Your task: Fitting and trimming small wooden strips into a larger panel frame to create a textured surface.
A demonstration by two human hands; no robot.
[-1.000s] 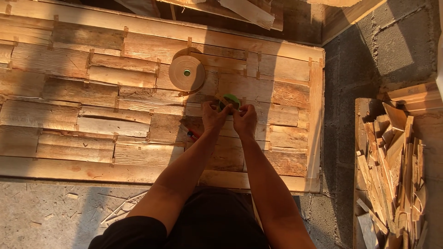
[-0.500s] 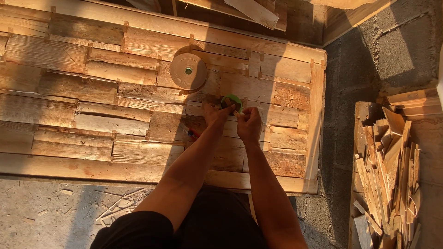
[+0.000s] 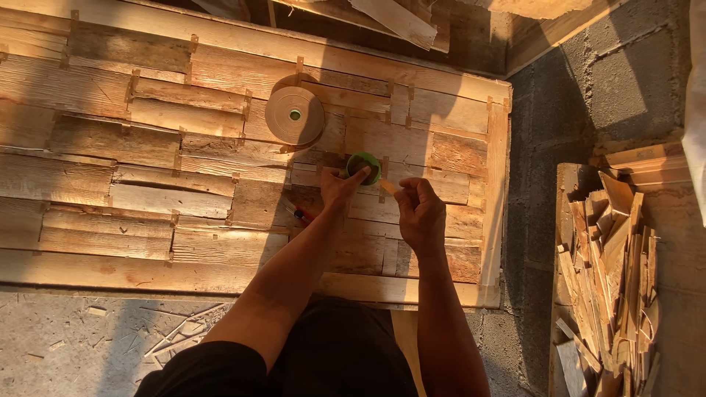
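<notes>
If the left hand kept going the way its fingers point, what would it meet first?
The left hand already touches the small green roll at its fingertips. Past that lie only the taped planks. The big tape roll probably sits left of that line, though depth is unclear.

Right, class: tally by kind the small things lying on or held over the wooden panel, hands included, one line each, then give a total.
Hands: 2, left hand and right hand
Green tape rolls: 1, green roll at the left fingertips
Large tan tape rolls: 1, tan roll
Red-tipped markers: 1, marker
Total: 5
</notes>
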